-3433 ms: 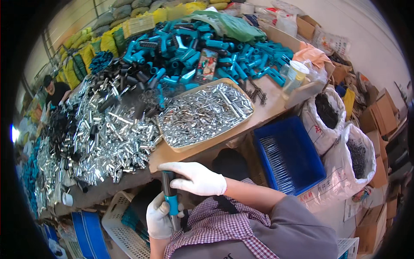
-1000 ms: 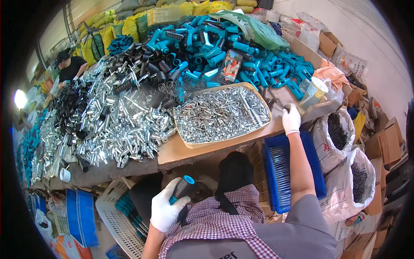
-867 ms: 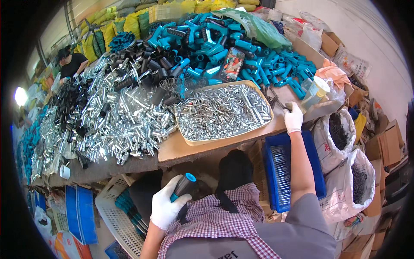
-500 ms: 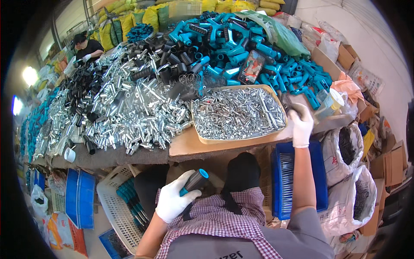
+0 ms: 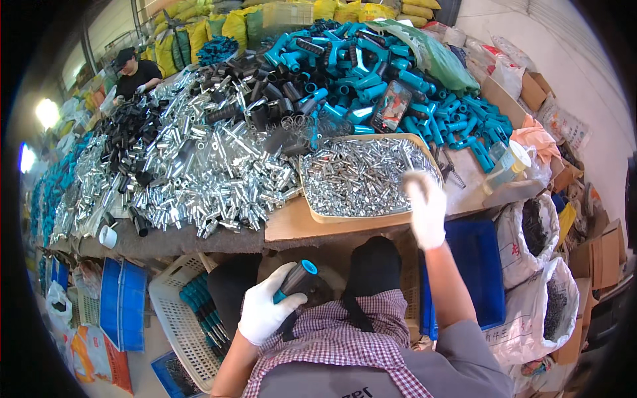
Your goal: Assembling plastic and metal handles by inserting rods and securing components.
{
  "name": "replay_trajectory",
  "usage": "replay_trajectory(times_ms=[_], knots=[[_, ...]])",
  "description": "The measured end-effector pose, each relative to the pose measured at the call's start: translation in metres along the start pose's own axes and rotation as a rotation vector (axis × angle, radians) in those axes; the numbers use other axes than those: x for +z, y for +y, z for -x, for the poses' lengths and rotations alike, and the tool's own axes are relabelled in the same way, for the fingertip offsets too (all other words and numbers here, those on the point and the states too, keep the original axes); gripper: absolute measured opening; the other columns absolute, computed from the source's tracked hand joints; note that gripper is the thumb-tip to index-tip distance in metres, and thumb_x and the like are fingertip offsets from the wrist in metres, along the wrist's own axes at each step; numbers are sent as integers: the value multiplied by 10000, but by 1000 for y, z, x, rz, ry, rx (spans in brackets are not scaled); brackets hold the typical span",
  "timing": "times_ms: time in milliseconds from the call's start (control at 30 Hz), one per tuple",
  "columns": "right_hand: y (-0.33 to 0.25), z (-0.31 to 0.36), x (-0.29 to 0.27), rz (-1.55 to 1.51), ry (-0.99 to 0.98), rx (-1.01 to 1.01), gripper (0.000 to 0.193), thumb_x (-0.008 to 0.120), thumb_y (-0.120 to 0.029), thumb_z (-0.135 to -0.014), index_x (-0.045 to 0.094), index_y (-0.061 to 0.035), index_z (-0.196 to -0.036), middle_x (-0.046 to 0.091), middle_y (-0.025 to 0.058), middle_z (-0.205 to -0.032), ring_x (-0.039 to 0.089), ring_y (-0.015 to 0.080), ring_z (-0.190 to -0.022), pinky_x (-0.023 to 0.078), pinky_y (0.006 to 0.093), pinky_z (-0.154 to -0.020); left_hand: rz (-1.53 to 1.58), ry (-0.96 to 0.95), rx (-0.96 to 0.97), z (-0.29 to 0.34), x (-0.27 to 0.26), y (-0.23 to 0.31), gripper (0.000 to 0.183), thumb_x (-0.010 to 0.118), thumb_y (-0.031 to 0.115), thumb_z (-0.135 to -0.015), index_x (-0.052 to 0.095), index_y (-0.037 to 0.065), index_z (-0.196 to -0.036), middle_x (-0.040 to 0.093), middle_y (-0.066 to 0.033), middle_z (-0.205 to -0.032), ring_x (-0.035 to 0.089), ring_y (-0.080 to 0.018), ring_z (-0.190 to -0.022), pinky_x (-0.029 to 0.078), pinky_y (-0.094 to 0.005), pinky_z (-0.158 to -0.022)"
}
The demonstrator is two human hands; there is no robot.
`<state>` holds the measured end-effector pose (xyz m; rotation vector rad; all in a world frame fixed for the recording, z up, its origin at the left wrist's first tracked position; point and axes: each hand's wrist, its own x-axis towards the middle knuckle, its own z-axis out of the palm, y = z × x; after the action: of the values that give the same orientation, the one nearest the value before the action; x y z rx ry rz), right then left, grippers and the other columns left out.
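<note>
Over my lap, my left hand (image 5: 269,308) in a white glove is closed around a black and teal plastic tube-shaped handle (image 5: 300,278), its teal ring end tilted up and to the right. My right hand (image 5: 424,205), also gloved, hovers at the right part of a cream tray (image 5: 325,217) heaped with small metal pins and pieces (image 5: 358,176). Motion smears its fingertips, so whether they hold anything is hidden. A dark coil spring (image 5: 455,174) lies on the table just right of the tray.
Shiny metal tubes (image 5: 206,166), black sleeves and teal housings (image 5: 365,60) pile up across the table. A phone (image 5: 391,106) leans on the heap. Blue bins (image 5: 471,265), a white basket (image 5: 169,312) and sacks (image 5: 524,325) stand below. A co-worker (image 5: 136,73) sits far left.
My right hand has moved left from the table beside the tray to above the tray's right part, uncovering the spring. My left hand keeps the handle in nearly the same place.
</note>
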<state>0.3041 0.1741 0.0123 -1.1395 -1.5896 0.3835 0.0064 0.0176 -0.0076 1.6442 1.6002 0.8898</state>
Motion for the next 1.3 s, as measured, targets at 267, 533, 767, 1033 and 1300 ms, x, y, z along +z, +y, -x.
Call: replay_trajectory(times_ms=[267,533,767,1033,1300], knots=[[-67,44,43,-136,-599,-345,98,693,-91,-819,663,-86,-912,652,92,-858,646,297,-815,516,375,-733,-14,-51,208,-13,-11,2,621,784,311,-775,588,83,-1319,703,-175,-1050,707,-299,-929,547,-335,-816],[-80,2,69,-272,-1176,-44,242,635,-286,-936,627,-61,-1024,672,98,-892,670,286,-861,528,369,-769,-34,11,138,-18,-16,-17,717,841,315,-681,595,5,-1279,692,-200,-1067,705,-287,-982,533,-344,-855],[-5,-202,116,233,-450,-327,273,578,-286,-937,690,-41,-979,703,173,-942,681,340,-909,527,402,-804,54,76,163,-28,-21,-27,680,831,330,-732,596,32,-1296,693,-213,-1033,696,-361,-941,547,-364,-811],[-101,-240,318,360,-583,-757,236,579,-205,-856,723,-106,-1015,710,163,-1016,673,356,-967,532,448,-853,98,162,53,-20,-33,-51,681,833,304,-745,580,55,-1326,697,-199,-1023,703,-341,-917,546,-361,-803],[-99,-218,395,745,-709,-601,415,508,-174,-886,581,-141,-1293,703,179,-1112,686,341,-1031,534,455,-884,181,231,34,2,-55,-55,680,836,273,-758,571,26,-1333,699,-198,-1092,708,-275,-998,533,-332,-877]])
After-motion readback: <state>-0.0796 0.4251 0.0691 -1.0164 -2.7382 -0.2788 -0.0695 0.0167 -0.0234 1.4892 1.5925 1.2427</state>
